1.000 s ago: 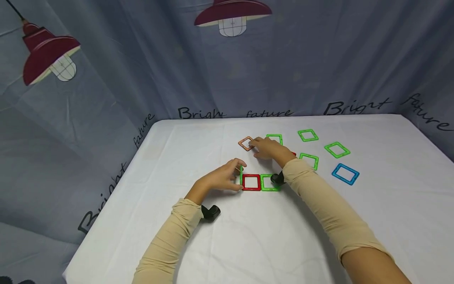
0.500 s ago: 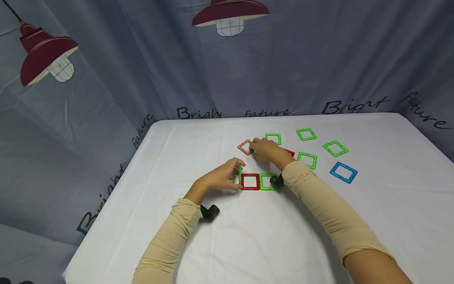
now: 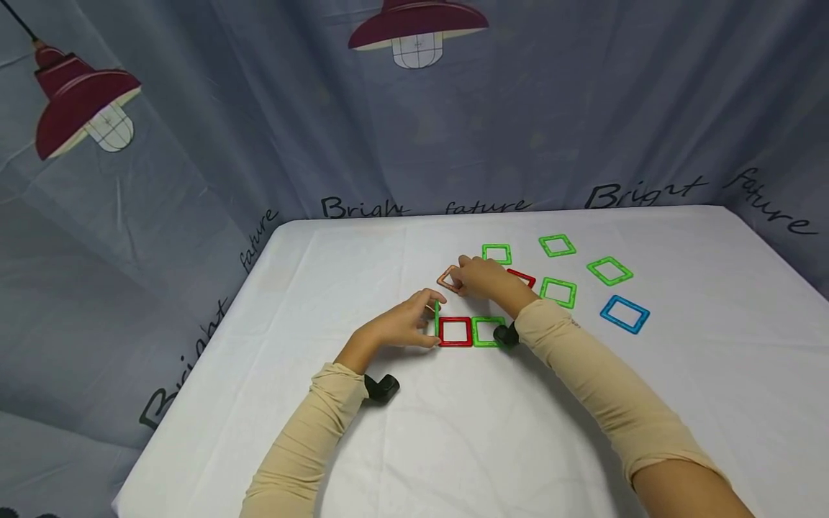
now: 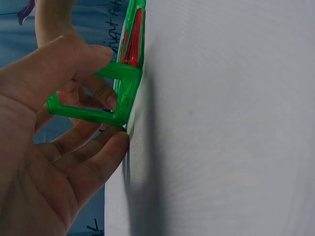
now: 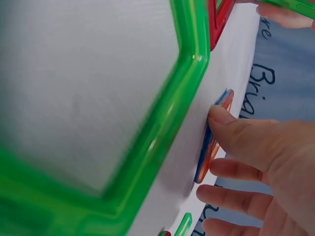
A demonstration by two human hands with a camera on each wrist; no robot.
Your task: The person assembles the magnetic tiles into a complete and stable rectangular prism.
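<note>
We see a big white worktop (image 3: pixel 311 288), flat and wide, maybe so all the little frames can lie spread out. The left hand (image 3: pixel 401 320) has its thumb and fingers curled round a standing green frame (image 4: pixel 127 93), perhaps because it would tip over alone. The right hand (image 3: pixel 482 277) is farther back, its thumb and fingers pinching the orange frame (image 3: pixel 445 276) by its edges, which we think leaves its middle free. A flat red frame (image 3: pixel 456 344) lies right beside the standing one, and a flat green frame (image 3: pixel 476 332) comes next, edge to edge, maybe so their sides line up.
</note>
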